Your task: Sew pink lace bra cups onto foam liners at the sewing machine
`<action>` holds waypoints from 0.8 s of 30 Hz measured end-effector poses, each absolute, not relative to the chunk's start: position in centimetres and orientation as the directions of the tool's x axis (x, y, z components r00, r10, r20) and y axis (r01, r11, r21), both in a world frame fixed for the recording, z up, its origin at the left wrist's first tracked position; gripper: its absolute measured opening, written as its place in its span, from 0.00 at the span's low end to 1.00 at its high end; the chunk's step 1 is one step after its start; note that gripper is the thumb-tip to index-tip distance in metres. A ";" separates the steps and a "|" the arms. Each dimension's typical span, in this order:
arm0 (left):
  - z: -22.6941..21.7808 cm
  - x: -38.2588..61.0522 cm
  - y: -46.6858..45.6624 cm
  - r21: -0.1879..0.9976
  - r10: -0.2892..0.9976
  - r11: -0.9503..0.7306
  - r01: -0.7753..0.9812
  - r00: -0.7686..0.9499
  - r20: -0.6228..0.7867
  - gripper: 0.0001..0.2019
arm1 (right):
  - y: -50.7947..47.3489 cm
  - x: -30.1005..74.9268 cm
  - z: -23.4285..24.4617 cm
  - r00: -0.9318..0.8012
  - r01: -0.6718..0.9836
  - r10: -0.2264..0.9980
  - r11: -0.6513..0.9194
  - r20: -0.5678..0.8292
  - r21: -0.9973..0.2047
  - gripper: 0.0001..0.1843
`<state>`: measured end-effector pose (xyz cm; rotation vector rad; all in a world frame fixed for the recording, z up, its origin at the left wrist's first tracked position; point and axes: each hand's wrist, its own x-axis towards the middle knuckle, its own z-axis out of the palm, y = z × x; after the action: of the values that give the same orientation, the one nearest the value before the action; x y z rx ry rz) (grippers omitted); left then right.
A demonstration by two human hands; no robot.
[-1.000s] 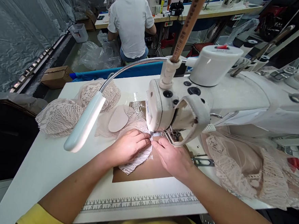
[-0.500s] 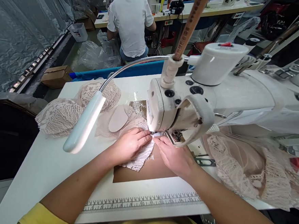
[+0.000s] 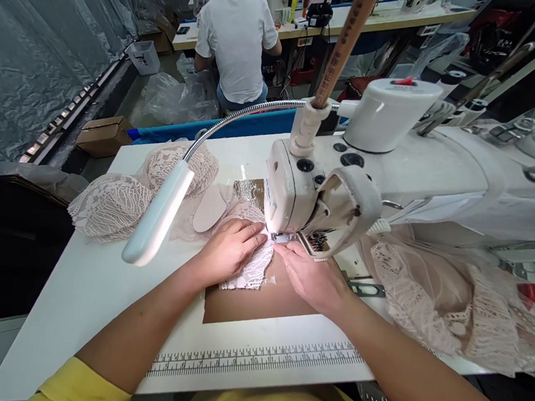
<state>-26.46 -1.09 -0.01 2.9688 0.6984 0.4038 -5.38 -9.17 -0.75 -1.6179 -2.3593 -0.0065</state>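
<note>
A pale pink lace fabric piece [image 3: 249,274] lies under the head of a white sewing machine [image 3: 291,190]. My left hand [image 3: 230,250] rests flat on the lace, fingers stretched toward the presser foot [image 3: 283,237]. On the other side of the foot, my right hand [image 3: 312,274] has its fingertips pressed together at the lace's right edge; the exact grip is partly hidden. An oval beige pad [image 3: 210,209] and sheer fabric lie just beyond my left hand. Brown sheeting [image 3: 260,307] covers the table under both hands.
Lace cups [image 3: 109,208] are piled at the left. More lace garments [image 3: 444,298] lie at the right. A gooseneck lamp [image 3: 159,214] arches over the table's left side. A printed ruler [image 3: 256,360] runs along the front edge. A person [image 3: 235,39] in white sits at a bench ahead.
The lace has shifted slightly away from me and turned under the foot. My left hand has moved a little left with its fingers still on it; my right hand stays nearly in place.
</note>
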 end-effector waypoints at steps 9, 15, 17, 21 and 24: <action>1.0 -26.1 -2.9 0.242 0.450 -0.882 0.404 0.873 0.186 0.12 | -9.2 -5.1 -0.5 -0.321 0.908 0.910 0.374 0.263 -0.186 0.18; 0.6 -26.0 -2.8 0.349 0.555 -0.807 0.476 0.812 0.178 0.13 | -9.5 -5.2 -0.6 -0.321 0.901 0.902 0.385 0.288 -0.199 0.17; 1.0 -26.1 -2.6 0.429 0.551 -0.785 0.447 0.820 0.154 0.13 | -9.5 -5.2 -0.5 -0.320 0.899 0.902 0.386 0.291 -0.209 0.17; 1.6 -26.2 -2.2 0.488 0.555 -0.751 0.446 0.826 0.100 0.14 | -9.4 -5.3 -0.5 -0.324 0.893 0.896 0.396 0.304 -0.215 0.18; 1.7 -26.2 -2.1 0.497 0.561 -0.740 0.453 0.824 0.084 0.15 | -9.3 -5.3 -0.4 -0.359 0.884 0.889 0.422 0.285 -0.203 0.20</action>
<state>-26.19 -2.15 1.72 2.5411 0.7516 0.3148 -5.32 -9.33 -0.38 -1.5212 -2.3323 0.0213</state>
